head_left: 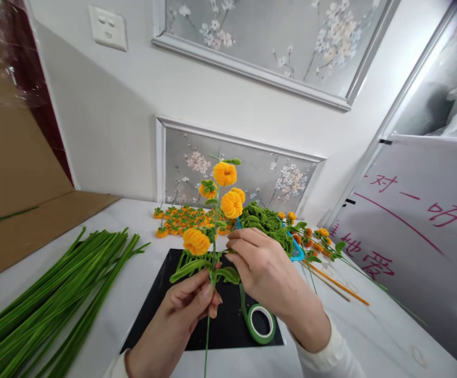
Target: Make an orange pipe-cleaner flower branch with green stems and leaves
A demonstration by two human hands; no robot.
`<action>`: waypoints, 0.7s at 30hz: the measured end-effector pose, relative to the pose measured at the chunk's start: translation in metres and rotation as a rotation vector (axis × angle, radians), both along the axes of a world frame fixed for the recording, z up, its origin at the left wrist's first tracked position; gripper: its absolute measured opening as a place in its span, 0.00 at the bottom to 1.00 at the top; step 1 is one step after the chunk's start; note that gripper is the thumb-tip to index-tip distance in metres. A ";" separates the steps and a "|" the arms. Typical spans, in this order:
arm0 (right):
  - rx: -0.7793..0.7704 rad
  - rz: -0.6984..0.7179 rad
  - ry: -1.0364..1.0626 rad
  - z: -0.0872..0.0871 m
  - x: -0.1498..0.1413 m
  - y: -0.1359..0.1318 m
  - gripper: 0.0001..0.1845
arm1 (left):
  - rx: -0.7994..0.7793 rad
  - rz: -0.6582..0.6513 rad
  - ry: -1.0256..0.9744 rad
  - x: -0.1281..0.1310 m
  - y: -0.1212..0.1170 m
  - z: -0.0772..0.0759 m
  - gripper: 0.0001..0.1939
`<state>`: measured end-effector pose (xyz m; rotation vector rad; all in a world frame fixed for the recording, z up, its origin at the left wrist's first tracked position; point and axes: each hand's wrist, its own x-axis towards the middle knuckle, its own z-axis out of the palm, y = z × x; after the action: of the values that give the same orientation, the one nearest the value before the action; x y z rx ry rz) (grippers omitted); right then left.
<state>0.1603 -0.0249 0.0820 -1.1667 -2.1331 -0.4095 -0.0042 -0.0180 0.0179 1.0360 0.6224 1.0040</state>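
Observation:
My left hand (pixel 179 310) pinches the green stem of a fuzzy pipe-cleaner flower branch (pixel 218 215) low down, beneath its leaves. The branch stands upright, with several orange pumpkin-shaped blooms and green leaves. To its right, my right hand (pixel 267 273) has its fingers drawn together close to the stem; what is between the fingertips is mostly hidden. From a roll of green tape (pixel 265 338) on the black board (pixel 153 310), a strip rises toward the right hand. Behind the stem, several green pieces (pixel 191 260) lie on the board.
Long green pipe cleaners (pixel 55 294) lie in a pile at left, near cardboard (pixel 19 173). Behind the board are small orange flowers (pixel 187 218) and a blue basket (pixel 299 252) of green leaves (pixel 265 223). Finished-looking branches (pixel 317 241) and an orange stick (pixel 342 286) lie at right.

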 end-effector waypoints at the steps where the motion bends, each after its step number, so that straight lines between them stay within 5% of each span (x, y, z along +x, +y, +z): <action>1: 0.003 0.004 0.006 0.000 0.000 0.000 0.10 | 0.004 0.002 0.002 0.000 0.000 0.000 0.08; 8: 0.019 0.002 0.055 -0.004 -0.004 0.005 0.10 | -0.029 0.003 -0.021 0.000 0.001 -0.006 0.07; 14: -0.009 0.075 0.209 0.011 0.004 -0.008 0.12 | -0.079 -0.009 -0.164 -0.004 0.004 -0.002 0.05; 21: 0.063 -0.050 0.355 0.023 0.025 -0.014 0.10 | -0.202 -0.065 -0.373 -0.009 0.009 0.010 0.07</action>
<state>0.1852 -0.0386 0.1046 -1.1632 -1.7762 -0.2661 -0.0131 -0.0092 0.0275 0.6650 0.3707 1.0215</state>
